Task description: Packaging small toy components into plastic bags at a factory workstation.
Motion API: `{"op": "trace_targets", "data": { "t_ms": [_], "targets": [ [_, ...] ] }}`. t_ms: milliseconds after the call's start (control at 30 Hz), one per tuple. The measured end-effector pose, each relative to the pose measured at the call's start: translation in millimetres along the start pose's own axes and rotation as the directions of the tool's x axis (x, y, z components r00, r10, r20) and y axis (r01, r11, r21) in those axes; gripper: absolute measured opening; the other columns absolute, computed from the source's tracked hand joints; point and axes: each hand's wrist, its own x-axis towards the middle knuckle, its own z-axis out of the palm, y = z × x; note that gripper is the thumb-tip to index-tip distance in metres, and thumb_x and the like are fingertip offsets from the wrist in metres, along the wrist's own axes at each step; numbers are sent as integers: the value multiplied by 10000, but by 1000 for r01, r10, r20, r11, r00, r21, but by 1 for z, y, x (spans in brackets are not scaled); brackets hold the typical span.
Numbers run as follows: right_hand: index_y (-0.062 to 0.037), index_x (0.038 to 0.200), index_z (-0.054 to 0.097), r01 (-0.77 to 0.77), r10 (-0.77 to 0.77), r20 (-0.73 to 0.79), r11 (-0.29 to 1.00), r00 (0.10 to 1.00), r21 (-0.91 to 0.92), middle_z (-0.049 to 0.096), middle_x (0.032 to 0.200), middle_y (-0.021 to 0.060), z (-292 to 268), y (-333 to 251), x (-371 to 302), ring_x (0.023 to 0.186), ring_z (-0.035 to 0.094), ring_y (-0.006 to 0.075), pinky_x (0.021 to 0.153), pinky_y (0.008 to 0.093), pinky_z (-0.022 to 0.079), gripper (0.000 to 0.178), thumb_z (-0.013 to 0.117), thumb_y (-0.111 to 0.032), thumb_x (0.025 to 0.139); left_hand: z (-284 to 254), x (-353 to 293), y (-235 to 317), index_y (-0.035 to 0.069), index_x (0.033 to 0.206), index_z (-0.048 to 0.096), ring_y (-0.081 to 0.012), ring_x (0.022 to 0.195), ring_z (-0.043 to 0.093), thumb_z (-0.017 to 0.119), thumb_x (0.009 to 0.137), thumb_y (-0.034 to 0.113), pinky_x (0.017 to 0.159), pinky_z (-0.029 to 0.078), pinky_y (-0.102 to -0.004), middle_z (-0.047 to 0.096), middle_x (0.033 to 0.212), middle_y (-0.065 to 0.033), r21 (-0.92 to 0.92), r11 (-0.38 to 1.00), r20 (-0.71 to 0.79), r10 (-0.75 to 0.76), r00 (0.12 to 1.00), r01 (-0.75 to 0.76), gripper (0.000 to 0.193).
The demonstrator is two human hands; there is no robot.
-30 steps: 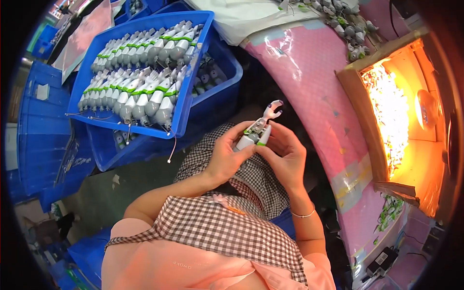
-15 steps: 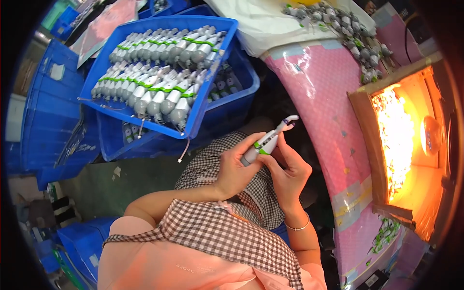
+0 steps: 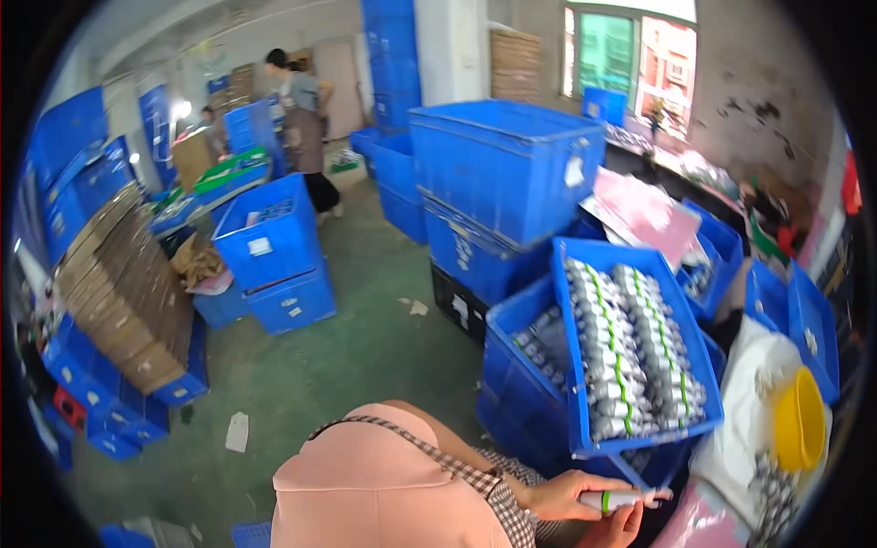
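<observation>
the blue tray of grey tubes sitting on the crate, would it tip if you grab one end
Likely: the blue tray sits tilted on the crate, overhanging it. Packed rows of tubes probably make it heavy. The round tubes may roll or slide downhill.

View now up, across workroom floor (image 3: 365, 301)

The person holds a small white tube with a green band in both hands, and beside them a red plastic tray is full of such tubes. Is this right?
Not quite. The head view shows the plastic tray is blue, not red. The rest holds: the left hand and right hand hold a small white tube with a green band, and the tray is full of such tubes.
</observation>
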Motion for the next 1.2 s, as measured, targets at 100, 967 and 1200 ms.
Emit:
{"op": "trace_targets", "data": {
  "t_ms": [100, 967, 1200],
  "targets": [
    [36, 1118, 555, 130, -123, 62, 985, 990, -111, 623, 991, 153, -3, 20, 12, 869, 589, 205, 724, 318, 507, 324, 663, -96, 842, -13, -8, -3, 40, 1302, 485, -163, 1189, 493, 597, 770, -75, 995, 387, -295, 548, 1286, -82, 107, 993, -55, -50, 997, 55, 556],
    [-19, 994, 579, -215, 140, 516, 973, 845, 87, 587, 933, 60, 55, -10, 22, 792, 571, 162, 678, 270, 487, 304, 744, -64, 743, -81, -22, 35, 4, 906, 602, -131, 493, 521, 548, 905, 306, 424, 394, -249, 548, 669, -66, -90, 936, 208, -318, 925, 342, 306],
    [57, 1146, 541, -286, 258, 675, 955, 691, -72, 597, 1064, 119, 84, -80, -12, 946, 614, 199, 818, 326, 523, 591, 762, -276, 710, -109, -28, 90, 135, 990, 637, -321, 840, 627, 570, 833, 359, 712, 508, -421, 642, 977, -97, 825, 561, 255, -255, 933, -72, 281]
  ]
}}
